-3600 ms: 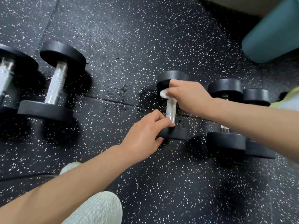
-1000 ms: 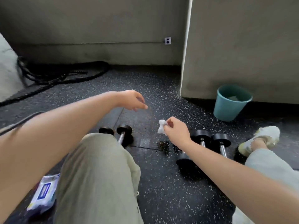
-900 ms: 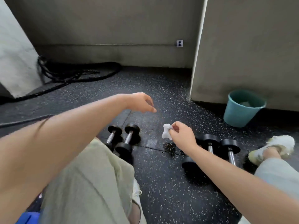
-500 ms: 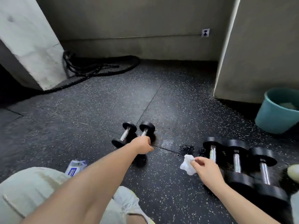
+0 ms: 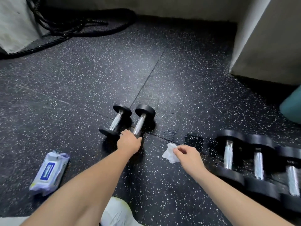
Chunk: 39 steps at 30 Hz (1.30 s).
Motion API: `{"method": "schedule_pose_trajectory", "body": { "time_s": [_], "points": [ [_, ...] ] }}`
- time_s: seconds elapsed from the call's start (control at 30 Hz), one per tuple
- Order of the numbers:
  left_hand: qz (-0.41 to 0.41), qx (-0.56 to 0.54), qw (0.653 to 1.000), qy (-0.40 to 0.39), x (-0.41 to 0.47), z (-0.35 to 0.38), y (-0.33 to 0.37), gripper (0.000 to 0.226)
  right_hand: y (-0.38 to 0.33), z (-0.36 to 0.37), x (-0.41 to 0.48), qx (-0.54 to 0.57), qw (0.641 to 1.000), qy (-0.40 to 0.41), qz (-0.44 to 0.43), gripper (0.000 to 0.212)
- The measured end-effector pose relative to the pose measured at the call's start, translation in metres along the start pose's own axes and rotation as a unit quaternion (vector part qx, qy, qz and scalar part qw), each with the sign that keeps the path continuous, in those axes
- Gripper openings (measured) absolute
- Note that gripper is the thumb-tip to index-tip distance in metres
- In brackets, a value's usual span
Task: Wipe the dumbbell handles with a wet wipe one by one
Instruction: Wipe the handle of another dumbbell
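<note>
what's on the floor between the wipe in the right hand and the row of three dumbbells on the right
In the head view, only floor: a dark wet patch lies between the wet wipe in the right hand and the three dumbbells.

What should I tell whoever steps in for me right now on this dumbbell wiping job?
Left hand: on the near end of the right dumbbell of the middle pair; whether it is gripped cannot be told.
Right hand: pinching the crumpled wet wipe above the floor, touching no dumbbell.
Other middle dumbbell lies beside it; three dumbbells on the right sit together by wet floor patches.
Wipes pack lies on the floor to the left.
Done: which handles are already wiped cannot be told from this view.
Left: probably wipe the handle under the left hand, then its neighbour.
</note>
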<state>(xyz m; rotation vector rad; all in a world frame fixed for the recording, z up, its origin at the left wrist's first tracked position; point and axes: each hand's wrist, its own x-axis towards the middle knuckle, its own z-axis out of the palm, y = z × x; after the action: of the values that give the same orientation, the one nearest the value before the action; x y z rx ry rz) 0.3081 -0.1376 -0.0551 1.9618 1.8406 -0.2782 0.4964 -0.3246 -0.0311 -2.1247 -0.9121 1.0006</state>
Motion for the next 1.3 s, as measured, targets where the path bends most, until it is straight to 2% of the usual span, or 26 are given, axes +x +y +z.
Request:
{"method": "schedule_pose_trajectory", "body": {
  "time_s": [0.07,0.13,0.2,0.3,0.37,0.47,0.6,0.7,0.77,0.87,0.93,1.07,1.3],
  "points": [
    [0.024,0.047,0.996,0.066,0.001,0.006,-0.003,0.072,-0.012,0.019,0.023,0.0,1.0,-0.014,-0.004,0.023],
    [0.032,0.046,0.995,0.088,0.006,0.004,-0.001,0.08,-0.024,0.033,0.041,0.001,1.0,-0.017,-0.011,0.025],
    [-0.006,0.021,0.999,0.045,0.025,0.0,0.002,0.106,-0.035,0.047,0.06,0.006,1.0,-0.006,-0.012,0.034],
    [-0.057,-0.019,0.994,-0.094,0.047,0.001,0.007,0.146,-0.047,0.055,0.082,0.014,0.999,0.038,-0.007,0.047],
    [-0.055,-0.015,0.986,-0.155,0.059,0.007,0.01,0.153,-0.055,0.059,0.1,0.015,0.997,0.082,-0.004,0.044],
    [-0.044,0.016,0.983,-0.177,0.063,0.009,0.009,0.15,-0.064,0.064,0.12,-0.002,0.993,0.121,-0.001,0.026],
    [-0.033,0.013,0.982,-0.184,0.055,0.015,0.004,0.165,-0.061,0.078,0.133,-0.033,0.991,0.129,-0.017,0.008],
    [-0.046,-0.065,0.977,-0.197,0.054,0.026,0.005,0.166,-0.058,0.088,0.143,-0.089,0.985,0.135,-0.063,0.013],
    [-0.046,-0.067,0.973,-0.217,0.056,0.026,0.006,0.168,-0.059,0.09,0.152,-0.142,0.972,0.141,-0.124,0.013],
    [-0.046,-0.055,0.968,-0.24,0.058,0.021,0.01,0.163,-0.064,0.094,0.175,-0.266,0.924,0.129,-0.241,0.019],
    [-0.042,-0.053,0.968,-0.242,0.052,0.019,0.016,0.156,-0.068,0.099,0.188,-0.331,0.896,0.097,-0.281,0.026],
    [-0.048,-0.058,0.965,-0.251,0.05,0.019,0.021,0.15,-0.069,0.12,0.197,-0.421,0.865,0.038,-0.27,0.027],
    [-0.048,-0.051,0.964,-0.255,0.05,0.02,0.022,0.145,-0.059,0.129,0.191,-0.378,0.881,0.101,-0.266,0.011]
  ]
}}
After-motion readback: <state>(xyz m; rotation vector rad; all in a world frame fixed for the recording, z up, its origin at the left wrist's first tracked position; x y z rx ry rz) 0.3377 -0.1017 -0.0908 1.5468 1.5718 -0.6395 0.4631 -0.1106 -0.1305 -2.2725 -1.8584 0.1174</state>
